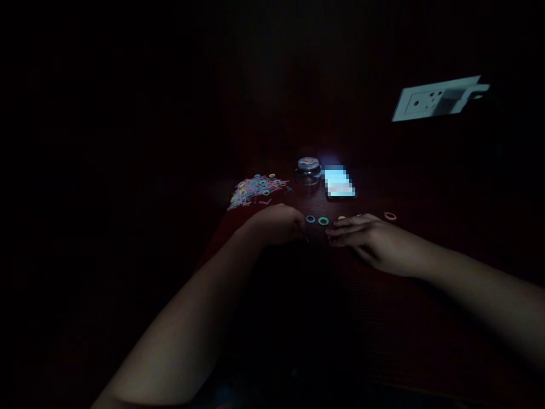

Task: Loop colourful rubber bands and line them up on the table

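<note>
Two small elastic hair ties, a blue one (310, 218) and a green one (323, 221), lie on the dark reddish table between my hands. My left hand (279, 222) rests just left of the blue tie with its fingers curled under; whatever they pinch is hidden in shadow. My right hand (370, 236) lies low over the table, fingers stretched forward and slightly apart. A yellow hair tie (342, 218) shows partly behind its fingers. Farther right, beyond the wrist, an orange hair tie (390, 216) lies flat.
A heap of mixed pastel hair ties (258, 190) lies beyond my left hand. Behind the row stand a round clear jar (308, 170) and a phone (339, 182) with a lit, blurred screen. A white socket plate (438, 99) is at upper right. Surroundings are very dark.
</note>
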A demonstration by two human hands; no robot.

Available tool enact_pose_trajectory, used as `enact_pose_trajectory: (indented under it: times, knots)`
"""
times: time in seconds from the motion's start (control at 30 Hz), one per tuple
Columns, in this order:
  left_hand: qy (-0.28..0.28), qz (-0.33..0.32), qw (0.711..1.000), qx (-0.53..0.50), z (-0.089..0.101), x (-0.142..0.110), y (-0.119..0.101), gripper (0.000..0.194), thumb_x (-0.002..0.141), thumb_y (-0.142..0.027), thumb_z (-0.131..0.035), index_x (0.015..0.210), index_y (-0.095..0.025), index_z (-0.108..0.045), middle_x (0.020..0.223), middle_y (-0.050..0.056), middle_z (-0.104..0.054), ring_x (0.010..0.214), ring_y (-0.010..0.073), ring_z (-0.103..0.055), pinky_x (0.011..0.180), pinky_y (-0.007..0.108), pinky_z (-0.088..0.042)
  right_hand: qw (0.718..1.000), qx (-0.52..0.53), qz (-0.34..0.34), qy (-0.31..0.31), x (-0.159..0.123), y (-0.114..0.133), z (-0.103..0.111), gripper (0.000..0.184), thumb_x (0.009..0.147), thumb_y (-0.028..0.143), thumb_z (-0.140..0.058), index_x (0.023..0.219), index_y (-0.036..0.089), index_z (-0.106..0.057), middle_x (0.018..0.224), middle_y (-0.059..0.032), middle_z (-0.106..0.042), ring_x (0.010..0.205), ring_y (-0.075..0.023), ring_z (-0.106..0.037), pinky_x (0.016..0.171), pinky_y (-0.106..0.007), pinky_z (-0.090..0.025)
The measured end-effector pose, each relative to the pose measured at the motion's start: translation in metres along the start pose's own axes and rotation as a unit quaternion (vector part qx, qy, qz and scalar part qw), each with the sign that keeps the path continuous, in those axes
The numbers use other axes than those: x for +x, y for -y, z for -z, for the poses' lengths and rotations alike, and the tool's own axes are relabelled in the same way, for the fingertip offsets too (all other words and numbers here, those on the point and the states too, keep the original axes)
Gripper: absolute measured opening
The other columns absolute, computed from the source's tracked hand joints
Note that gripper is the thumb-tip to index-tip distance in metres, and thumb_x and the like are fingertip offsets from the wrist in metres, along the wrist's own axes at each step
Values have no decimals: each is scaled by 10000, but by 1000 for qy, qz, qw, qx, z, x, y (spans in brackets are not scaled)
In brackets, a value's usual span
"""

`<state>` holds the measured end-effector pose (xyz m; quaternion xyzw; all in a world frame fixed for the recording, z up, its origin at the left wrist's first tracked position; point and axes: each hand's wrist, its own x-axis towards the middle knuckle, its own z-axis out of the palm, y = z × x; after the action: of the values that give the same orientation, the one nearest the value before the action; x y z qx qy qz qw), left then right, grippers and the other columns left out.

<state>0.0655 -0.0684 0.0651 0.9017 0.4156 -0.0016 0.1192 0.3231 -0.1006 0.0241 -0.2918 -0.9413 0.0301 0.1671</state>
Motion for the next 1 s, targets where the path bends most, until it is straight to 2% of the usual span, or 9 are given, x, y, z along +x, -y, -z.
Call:
enact_pose_trajectory:
  times: [0.37,0.6,0.83,1.0]
  knots:
    - [-2,-8,1000,-5,-1,0,1,121,785,-196,-618,860,-197,-713,848,3,-715,713,121,-607,621,220,-411,1000,14,0,14,1,6,3,369,887,125,-494,1148,280,-704,1322,-24,-644,1276,-259,-540,1050,-504,-446]
    - [-14,-38,999,6,-4,2,3,125,784,-182,-590,831,-185,-705,812,5,-706,696,116,-599,620,219,-399,1000,27,8,11,1,13,6,384,864,129,-513,1176,275,-685,1371,-53,-603,1278,-270,-535,1059,-504,-426]
    - [-35,-77,996,-2,-7,3,2,151,788,-187,-600,906,-183,-693,886,12,-715,757,127,-617,682,231,-426,998,34,-57,-21,4,10,7,366,853,128,-513,1185,215,-641,1174,-96,-689,1096,-261,-620,966,-479,-473]
    - [-53,-103,993,-9,-12,5,-3,146,855,-186,-555,878,-184,-700,880,21,-702,784,133,-620,708,238,-435,998,42,-40,-9,4,12,5,344,850,130,-515,1131,231,-684,1229,-80,-673,1156,-265,-593,1012,-484,-440]
